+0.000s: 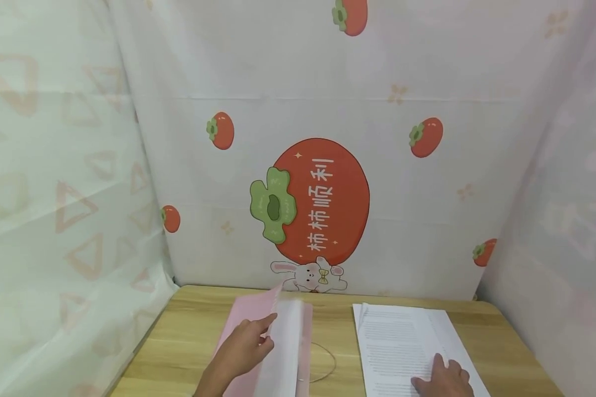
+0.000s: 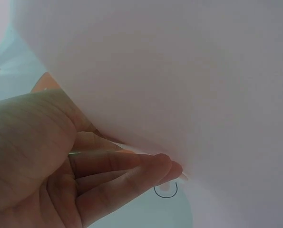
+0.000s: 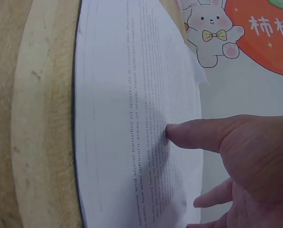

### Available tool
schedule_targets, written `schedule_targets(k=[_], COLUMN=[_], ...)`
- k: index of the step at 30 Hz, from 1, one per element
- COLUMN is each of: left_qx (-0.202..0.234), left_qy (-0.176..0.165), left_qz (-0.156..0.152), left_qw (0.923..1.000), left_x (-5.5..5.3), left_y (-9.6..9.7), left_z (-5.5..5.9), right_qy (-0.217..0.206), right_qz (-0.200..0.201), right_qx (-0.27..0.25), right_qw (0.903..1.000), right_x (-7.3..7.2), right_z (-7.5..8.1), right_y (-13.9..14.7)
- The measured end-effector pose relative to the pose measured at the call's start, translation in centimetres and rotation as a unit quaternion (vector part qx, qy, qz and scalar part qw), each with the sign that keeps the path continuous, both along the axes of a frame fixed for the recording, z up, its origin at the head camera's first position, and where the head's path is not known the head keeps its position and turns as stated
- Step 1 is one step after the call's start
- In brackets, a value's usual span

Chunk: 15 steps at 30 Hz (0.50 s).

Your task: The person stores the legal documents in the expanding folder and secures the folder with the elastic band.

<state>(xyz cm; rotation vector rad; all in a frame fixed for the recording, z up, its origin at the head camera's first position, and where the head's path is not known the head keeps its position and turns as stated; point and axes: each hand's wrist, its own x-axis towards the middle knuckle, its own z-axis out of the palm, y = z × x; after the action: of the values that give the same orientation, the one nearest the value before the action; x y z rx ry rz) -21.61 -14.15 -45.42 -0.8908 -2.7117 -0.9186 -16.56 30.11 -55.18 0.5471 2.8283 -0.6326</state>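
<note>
A pink folder [image 1: 305, 353] lies opened on the wooden table, its left cover [image 1: 250, 309] tilted up and white pages [image 1: 283, 358] inside. My left hand [image 1: 245, 344] is at the raised cover's edge. In the left wrist view, thumb and fingertips [image 2: 162, 164] come together at the edge of a pale sheet [image 2: 146, 71], which looks like the cover. On the right lies a stack of printed papers [image 1: 397, 342]. My right hand [image 1: 444, 380] rests on its near part, fingers spread. In the right wrist view, the thumb [image 3: 179, 135] touches the printed top sheet [image 3: 112, 118].
A thin string loop [image 1: 334, 358] lies on the table [image 1: 335, 325] between folder and papers. Behind the table hangs a white cloth [image 1: 298, 60] with persimmon prints and a rabbit [image 1: 308, 275]. More pale cloth [image 1: 54, 220] walls the left side.
</note>
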Motion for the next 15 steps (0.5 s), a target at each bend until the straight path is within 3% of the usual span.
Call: schedule_targets(k=[8, 15], left_qx=[-0.004, -0.013], left_qy=[-0.005, 0.01], left_qz=[0.005, 0.012], left_qw=[1.0, 0.9998], left_x=[-0.1, -0.2], left_y=[0.0, -0.1], left_z=[-0.2, -0.2], right_qy=[0.027, 0.038], right_qz=[-0.029, -0.019], right_qx=[-0.012, -0.015], right_qw=[0.9992, 0.999], right_x=[-1.0, -1.3], right_z=[0.5, 0.3], right_y=[0.2, 0.8])
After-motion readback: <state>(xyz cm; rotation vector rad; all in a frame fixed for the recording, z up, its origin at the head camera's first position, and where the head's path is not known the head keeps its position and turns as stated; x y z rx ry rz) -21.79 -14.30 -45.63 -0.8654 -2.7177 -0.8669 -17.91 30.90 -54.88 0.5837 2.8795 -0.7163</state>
